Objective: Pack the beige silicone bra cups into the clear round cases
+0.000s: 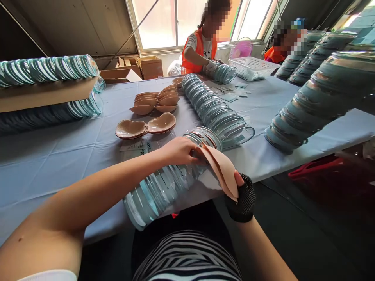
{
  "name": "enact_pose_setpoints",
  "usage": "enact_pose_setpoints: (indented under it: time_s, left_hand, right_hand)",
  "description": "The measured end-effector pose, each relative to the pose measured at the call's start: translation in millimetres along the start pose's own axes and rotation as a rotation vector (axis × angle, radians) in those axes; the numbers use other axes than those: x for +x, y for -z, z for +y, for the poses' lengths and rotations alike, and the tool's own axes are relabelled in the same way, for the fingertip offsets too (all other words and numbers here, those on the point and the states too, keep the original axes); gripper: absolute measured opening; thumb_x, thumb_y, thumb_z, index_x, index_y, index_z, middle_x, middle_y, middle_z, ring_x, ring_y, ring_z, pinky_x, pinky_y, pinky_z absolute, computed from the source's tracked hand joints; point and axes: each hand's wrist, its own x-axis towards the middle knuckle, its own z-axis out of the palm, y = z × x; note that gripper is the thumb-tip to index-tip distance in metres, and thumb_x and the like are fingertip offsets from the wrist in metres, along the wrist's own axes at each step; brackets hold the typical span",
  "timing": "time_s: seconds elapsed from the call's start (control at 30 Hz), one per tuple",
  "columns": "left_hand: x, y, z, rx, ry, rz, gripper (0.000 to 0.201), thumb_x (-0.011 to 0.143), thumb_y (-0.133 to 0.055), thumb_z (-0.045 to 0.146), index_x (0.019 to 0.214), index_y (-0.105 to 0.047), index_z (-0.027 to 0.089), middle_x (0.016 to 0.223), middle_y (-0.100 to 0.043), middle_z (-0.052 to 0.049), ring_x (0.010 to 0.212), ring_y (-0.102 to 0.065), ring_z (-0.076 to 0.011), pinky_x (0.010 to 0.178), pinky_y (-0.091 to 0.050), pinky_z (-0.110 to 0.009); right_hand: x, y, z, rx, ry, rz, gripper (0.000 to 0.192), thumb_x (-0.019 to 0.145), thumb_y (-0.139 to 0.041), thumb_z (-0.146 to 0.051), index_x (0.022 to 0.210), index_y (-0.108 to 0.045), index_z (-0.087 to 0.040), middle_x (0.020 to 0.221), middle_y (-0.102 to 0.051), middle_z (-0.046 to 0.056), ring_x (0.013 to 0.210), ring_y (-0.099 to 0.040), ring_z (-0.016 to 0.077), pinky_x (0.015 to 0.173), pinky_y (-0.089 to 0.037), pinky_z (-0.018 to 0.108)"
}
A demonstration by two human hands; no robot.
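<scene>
A beige stick-on bra (221, 166), folded so its cups lie together, is held over the table's front edge. My right hand (242, 197), in a black fingerless mesh glove, grips its lower right end with the thumb on top. My bare left hand (182, 150) is closed at its upper left end; its fingertips are partly hidden. Under my left forearm lies a row of nested clear plastic containers (159, 185) with black print. Beyond are an open pair of beige bra cups (161, 123) and a stack of several more (156, 97).
Another row of nested clear containers (212, 105) runs back along the blue-covered table (73, 148). Tall stacks (319, 97) lean at right; more rows lie on and under cardboard (47, 93) at left. A co-worker (197, 50) in an orange vest handles containers near a white basket (253, 68).
</scene>
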Motion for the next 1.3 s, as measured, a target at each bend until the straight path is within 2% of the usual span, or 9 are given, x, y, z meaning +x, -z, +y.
enact_pose_setpoints:
  time_s: [0.2,0.33,0.43,0.53,0.7,0.83,0.93,1.17,1.3]
  left_hand:
    - [-3.5,-2.4,3.9,0.142,-0.055,0.128,0.017,0.065,-0.081,0.03,0.078,-0.072,0.022,0.083,-0.065,-0.005,0.078,-0.059,-0.0227,0.077,-0.047,-0.033]
    - [-3.1,-0.1,3.6,0.087,0.004,0.187,0.063,0.056,-0.085,0.031,0.117,-0.069,0.022,0.12,-0.059,-0.011,0.105,-0.06,-0.0286,0.095,-0.048,-0.039]
    - [1.7,2.2,3.7,0.241,0.207,0.043,0.108,0.053,-0.086,0.044,0.148,-0.043,0.017,0.154,-0.036,-0.019,0.144,-0.033,-0.0396,0.117,-0.03,-0.049]
    - [5.8,2.8,7.6,0.42,0.315,-0.16,0.125,0.056,-0.081,0.057,0.156,-0.024,0.01,0.163,-0.021,-0.024,0.152,-0.016,-0.0395,0.122,-0.019,-0.05]
    - [1.3,5.4,10.9,0.425,0.286,-0.157,0.119,0.06,-0.078,0.057,0.157,-0.023,0.016,0.163,-0.024,-0.019,0.151,-0.021,-0.0399,0.122,-0.011,-0.06]
    - [-5.1,12.3,2.7,0.232,0.163,-0.148,0.118,0.059,-0.081,0.045,0.158,-0.021,0.017,0.161,-0.029,-0.018,0.149,-0.026,-0.0372,0.122,-0.025,-0.049]
    - [-7.0,15.8,-2.3,0.167,0.163,-0.157,0.122,0.058,-0.082,0.045,0.158,-0.02,0.015,0.163,-0.025,-0.019,0.151,-0.022,-0.0373,0.124,-0.021,-0.048]
    - [-6.9,14.5,0.7,0.285,0.314,-0.218,0.124,0.06,-0.081,0.053,0.159,-0.017,0.014,0.166,-0.008,-0.02,0.154,-0.005,-0.0353,0.125,-0.014,-0.048]
    - [-9.3,15.5,-0.4,0.281,0.261,-0.216,0.118,0.06,-0.082,0.051,0.158,-0.022,0.023,0.167,-0.013,-0.013,0.154,-0.013,-0.0351,0.125,-0.021,-0.046]
  right_hand:
    - [1.7,21.1,-15.1,0.008,0.107,-0.063,0.061,0.089,-0.054,-0.026,0.149,-0.041,-0.032,0.115,-0.068,0.011,0.1,-0.07,0.0293,0.082,-0.061,0.042]
    - [46.5,40.3,-33.7,0.014,0.108,-0.21,0.055,0.091,-0.048,-0.024,0.146,-0.045,-0.025,0.13,-0.065,0.01,0.112,-0.068,0.026,0.092,-0.059,0.037]
    - [77.9,49.5,-47.5,0.008,0.112,-0.355,0.053,0.091,-0.045,-0.022,0.144,-0.045,-0.022,0.133,-0.065,0.008,0.114,-0.067,0.0238,0.095,-0.057,0.035]
    - [92.7,50.2,-61.4,-0.131,0.061,-0.401,0.048,0.089,-0.047,-0.023,0.136,-0.052,-0.021,0.123,-0.07,0.008,0.099,-0.072,0.0255,0.082,-0.059,0.035]
    - [93.4,32.2,-71.5,-0.194,0.054,-0.392,0.04,0.089,-0.046,-0.024,0.127,-0.058,-0.016,0.109,-0.075,0.009,0.086,-0.073,0.024,0.072,-0.055,0.031]
    - [91.8,-2.1,-63.8,-0.209,0.083,-0.397,0.038,0.089,-0.048,-0.025,0.123,-0.058,-0.013,0.109,-0.074,0.012,0.088,-0.072,0.0238,0.069,-0.049,0.029]
    - [91.5,-18.0,-58.8,-0.242,0.082,-0.423,0.04,0.087,-0.052,-0.026,0.123,-0.056,-0.011,0.105,-0.074,0.013,0.085,-0.071,0.0243,0.065,-0.044,0.029]
    - [79.7,10.9,-56.7,-0.277,0.124,-0.274,0.024,0.09,-0.053,-0.036,0.1,-0.065,-0.018,0.084,-0.075,0.005,0.071,-0.067,0.0191,0.06,-0.038,0.028]
    - [84.0,-1.9,-55.4,-0.206,0.129,-0.305,0.031,0.097,-0.045,-0.034,0.096,-0.069,-0.015,0.09,-0.076,0.009,0.078,-0.068,0.0189,0.067,-0.041,0.027]
